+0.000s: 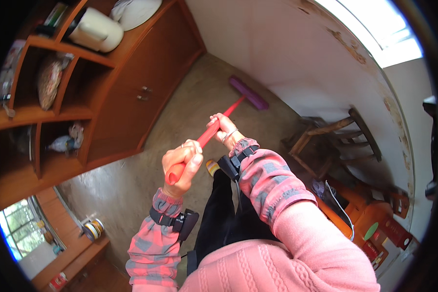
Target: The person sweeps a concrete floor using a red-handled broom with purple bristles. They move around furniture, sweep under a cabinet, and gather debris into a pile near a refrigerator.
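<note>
A broom with a red handle (208, 133) slants away from me across the view. My left hand (182, 164) is wrapped around the handle close to its hollow upper end. Farther down, my right hand (224, 127), with a bangle at the wrist, grips the same handle. The purple broom head (248, 92) is at the floor near the base of the white wall. Both forearms wear checked sleeve covers and strapped black devices.
A wooden cabinet (146, 84) with open shelves stands left, carrying a cream jug (96, 31). Wooden chairs (332, 138) stand along the wall (277, 54) at right. Below them, an orange piece of furniture (365, 215) holds red boxes. My slippered foot (212, 167) is on the concrete floor (179, 120).
</note>
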Action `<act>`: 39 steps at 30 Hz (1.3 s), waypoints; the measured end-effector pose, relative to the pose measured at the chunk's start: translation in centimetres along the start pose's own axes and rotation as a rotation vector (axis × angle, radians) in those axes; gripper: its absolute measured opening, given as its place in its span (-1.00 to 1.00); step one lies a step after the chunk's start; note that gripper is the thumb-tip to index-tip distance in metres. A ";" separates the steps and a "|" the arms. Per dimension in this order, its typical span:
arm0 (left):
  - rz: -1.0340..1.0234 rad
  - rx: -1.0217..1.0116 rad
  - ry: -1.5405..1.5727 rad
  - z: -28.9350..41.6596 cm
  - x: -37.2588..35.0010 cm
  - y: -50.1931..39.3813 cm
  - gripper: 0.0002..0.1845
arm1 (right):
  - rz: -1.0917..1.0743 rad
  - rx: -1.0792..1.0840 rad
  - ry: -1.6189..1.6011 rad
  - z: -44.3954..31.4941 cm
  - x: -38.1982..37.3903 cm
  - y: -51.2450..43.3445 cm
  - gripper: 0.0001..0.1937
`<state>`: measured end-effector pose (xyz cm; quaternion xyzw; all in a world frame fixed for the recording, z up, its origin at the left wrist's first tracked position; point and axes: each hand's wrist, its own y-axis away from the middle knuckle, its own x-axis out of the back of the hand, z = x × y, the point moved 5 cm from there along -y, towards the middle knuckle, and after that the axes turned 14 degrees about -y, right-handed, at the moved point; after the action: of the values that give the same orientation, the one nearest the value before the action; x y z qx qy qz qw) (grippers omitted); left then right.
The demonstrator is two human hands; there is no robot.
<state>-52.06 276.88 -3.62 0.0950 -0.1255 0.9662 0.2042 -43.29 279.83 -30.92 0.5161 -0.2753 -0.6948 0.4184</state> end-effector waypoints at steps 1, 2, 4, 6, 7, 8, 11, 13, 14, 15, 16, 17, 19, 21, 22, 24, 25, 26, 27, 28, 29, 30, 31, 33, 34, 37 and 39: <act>0.035 -0.030 0.031 0.6 1.3 1.2 -0.70 | -0.021 -0.007 0.056 1.4 0.2 0.1 -0.93; 0.020 -0.009 0.000 1.2 2.3 2.5 -0.70 | -0.010 -0.004 0.099 2.9 1.0 0.3 -0.94; 0.014 -0.007 -0.034 2.5 4.0 4.7 -0.71 | 0.002 -0.025 0.136 5.2 2.8 1.1 -0.94; -0.021 -0.059 -0.066 3.3 4.8 5.8 -0.73 | -0.036 -0.025 0.139 5.6 3.6 1.8 -0.94; -0.062 -0.060 -0.077 3.4 4.9 6.2 -0.73 | -0.054 -0.055 0.086 5.6 3.9 2.2 -0.94; -0.087 -0.042 -0.080 3.3 4.9 6.5 -0.74 | -0.064 -0.092 0.098 5.3 4.0 2.6 -0.93; -0.044 0.044 -0.046 1.8 4.7 7.1 -0.77 | 0.061 0.117 0.183 2.5 4.3 3.9 -0.84; 0.038 0.127 0.075 0.2 4.9 7.8 -0.78 | 0.187 0.093 0.339 1.9 4.2 4.8 -0.71; 0.041 0.149 0.062 -0.6 4.9 8.1 -0.78 | 0.196 -0.017 0.534 2.1 4.1 5.5 -0.61; 0.034 0.206 0.037 -1.5 4.9 8.5 -0.76 | 0.227 -0.090 0.701 2.6 4.2 5.8 -0.71; 0.076 0.127 0.082 -1.7 5.4 8.7 -0.73 | 0.220 -0.192 0.655 3.7 4.3 6.0 -0.77; 0.060 0.166 0.073 -2.4 5.9 9.2 -0.72 | 0.206 -0.289 0.608 5.0 4.3 6.0 -0.82; 0.028 0.226 0.052 -3.2 7.2 9.8 -0.69 | 0.092 -0.168 0.931 7.2 4.4 5.1 -0.89; 0.073 0.162 -0.006 -2.5 9.7 11.0 -0.68 | 0.149 -0.144 0.864 10.8 5.3 3.7 -0.89; 0.090 0.179 -0.046 -1.9 11.3 12.1 -0.69 | 0.138 -0.218 0.810 12.9 5.8 3.4 -0.90; 0.111 0.188 -0.137 -0.3 14.8 14.1 -0.69 | 0.180 -0.274 0.725 18.1 7.0 2.4 -0.91; 0.125 0.183 -0.183 0.6 16.0 15.1 -0.68 | 0.183 -0.303 0.709 20.7 7.5 2.1 -0.92; 0.110 0.171 -0.209 1.5 17.1 16.1 -0.68 | 0.176 -0.397 0.663 23.0 7.9 2.5 -0.93; 0.104 0.152 -0.238 2.5 18.5 17.0 -0.67 | 0.182 -0.471 0.605 25.4 8.0 2.8 -0.93; 0.100 0.147 -0.267 3.2 19.4 17.7 -0.66 | 0.173 -0.521 0.591 27.6 8.0 3.0 -0.93; 0.120 0.134 -0.253 3.7 20.2 18.2 -0.65 | 0.186 -0.557 0.568 29.5 8.0 3.4 -0.93; 0.141 0.134 -0.241 4.3 21.1 18.8 -0.64 | 0.149 -0.519 0.688 30.9 7.8 3.6 -0.94; 0.177 0.099 -0.221 5.1 22.2 19.4 -0.63 | 0.135 -0.512 0.691 32.1 7.7 3.9 -0.94; 0.216 0.117 -0.170 5.8 23.0 20.0 -0.65 | 0.109 -0.485 0.719 32.8 6.7 4.5 -0.94; 0.239 0.096 -0.122 6.2 23.3 20.2 -0.65 | 0.134 -0.460 0.712 32.7 6.4 4.8 -0.95; 0.313 0.039 0.015 6.1 22.9 20.2 -0.71 | 0.062 -0.433 0.768 30.6 5.1 4.9 -0.96; 0.368 0.067 0.028 4.9 21.7 19.3 -0.72 | 0.094 -0.354 0.692 27.7 3.6 4.1 -0.95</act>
<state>-79.02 266.49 2.21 0.0639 -0.1059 0.9921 0.0225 -68.78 273.28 -20.58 0.6266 -0.0173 -0.4965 0.6005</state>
